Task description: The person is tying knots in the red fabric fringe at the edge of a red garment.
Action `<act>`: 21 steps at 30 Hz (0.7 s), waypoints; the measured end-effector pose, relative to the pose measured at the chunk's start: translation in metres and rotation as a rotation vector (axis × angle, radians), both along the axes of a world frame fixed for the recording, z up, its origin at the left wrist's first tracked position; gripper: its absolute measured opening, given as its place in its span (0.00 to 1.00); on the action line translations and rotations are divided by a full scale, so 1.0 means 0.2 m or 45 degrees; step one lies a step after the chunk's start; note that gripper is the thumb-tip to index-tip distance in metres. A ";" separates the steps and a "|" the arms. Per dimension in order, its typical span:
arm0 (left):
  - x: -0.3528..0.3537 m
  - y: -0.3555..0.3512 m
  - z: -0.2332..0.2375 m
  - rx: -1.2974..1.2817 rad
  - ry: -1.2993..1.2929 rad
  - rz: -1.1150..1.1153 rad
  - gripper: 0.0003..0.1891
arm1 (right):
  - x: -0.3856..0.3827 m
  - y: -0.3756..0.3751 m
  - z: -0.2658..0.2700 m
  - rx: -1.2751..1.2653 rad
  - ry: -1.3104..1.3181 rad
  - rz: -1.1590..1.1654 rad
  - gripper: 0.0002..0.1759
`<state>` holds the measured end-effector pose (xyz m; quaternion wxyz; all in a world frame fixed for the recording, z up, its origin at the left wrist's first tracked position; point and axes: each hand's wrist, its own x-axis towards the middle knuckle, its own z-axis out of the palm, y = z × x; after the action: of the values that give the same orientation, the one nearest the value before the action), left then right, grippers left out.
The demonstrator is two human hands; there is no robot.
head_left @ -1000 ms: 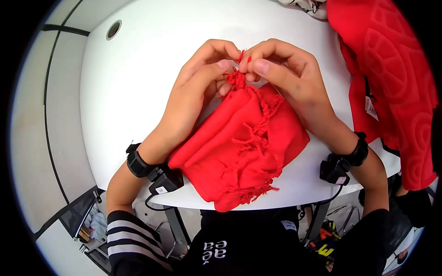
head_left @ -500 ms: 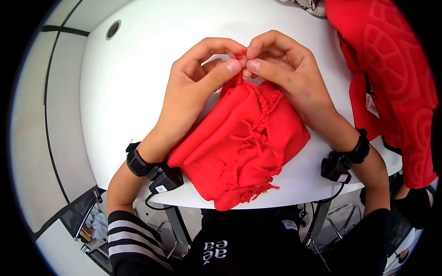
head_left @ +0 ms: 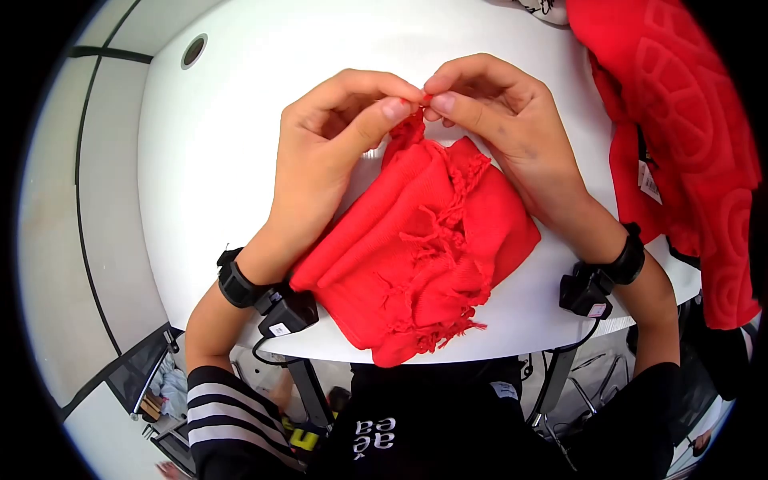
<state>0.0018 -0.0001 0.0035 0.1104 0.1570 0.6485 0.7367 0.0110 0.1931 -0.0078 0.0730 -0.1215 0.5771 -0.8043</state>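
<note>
A red scarf (head_left: 400,248) lies bunched on the white table in front of me, with twisted, knotted fringe running down its right part. At its far end, my left hand (head_left: 340,128) pinches a strand of the fringe (head_left: 410,128) between thumb and forefinger. Close against it, my right hand (head_left: 500,112) also pinches red fringe with thumb and forefinger. The fingertips of both hands nearly meet, and the strand's very end is mostly hidden between them. Black bands with small devices are strapped to both wrists.
The white table (head_left: 232,152) curves around the scarf, with a round cable hole (head_left: 194,51) at the far left. A red embossed fabric item (head_left: 680,104) with a white tag (head_left: 649,182) hangs over the right side. A pale printed item (head_left: 546,10) sits at the far edge.
My left hand has shifted slightly left, opening a little space between the two hands' thumbs. The main part of the scarf stays in place. Something yellow now shows below the table.
</note>
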 end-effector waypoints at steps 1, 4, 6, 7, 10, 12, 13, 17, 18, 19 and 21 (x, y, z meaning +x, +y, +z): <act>0.00 0.01 0.00 0.000 0.001 0.000 0.10 | 0.00 0.00 0.00 0.000 0.001 0.000 0.10; 0.00 0.02 -0.01 -0.011 0.040 0.020 0.12 | 0.01 -0.01 0.03 0.079 -0.006 -0.066 0.11; 0.00 0.02 0.01 -0.111 0.053 -0.008 0.13 | 0.01 -0.01 0.04 0.206 0.081 -0.134 0.11; 0.00 0.02 0.01 -0.111 0.051 -0.011 0.13 | 0.02 -0.01 0.06 0.206 0.078 -0.136 0.11; 0.01 0.03 0.01 -0.131 0.047 -0.013 0.14 | 0.03 0.00 0.07 0.246 -0.008 -0.131 0.14; 0.01 0.04 0.00 -0.153 0.053 -0.014 0.13 | 0.03 0.00 0.05 0.321 0.149 -0.143 0.15; 0.01 0.04 0.00 -0.153 0.053 -0.013 0.13 | 0.03 0.01 0.05 0.321 0.148 -0.142 0.15; 0.01 0.01 -0.02 -0.193 0.026 0.007 0.08 | 0.03 -0.01 0.03 0.597 0.396 -0.239 0.10; 0.00 0.01 -0.03 -0.201 0.032 0.007 0.06 | 0.02 -0.02 0.02 0.621 0.488 -0.297 0.07; 0.00 0.01 -0.02 -0.200 0.032 0.007 0.06 | 0.02 -0.03 0.01 0.621 0.488 -0.297 0.07; 0.01 0.01 -0.02 -0.218 0.042 0.053 0.05 | 0.02 -0.04 0.01 0.555 0.459 -0.278 0.05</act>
<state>0.0029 0.0019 0.0004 0.0973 0.1456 0.7139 0.6780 0.0146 0.1858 -0.0055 -0.0931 -0.1810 0.7495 -0.6299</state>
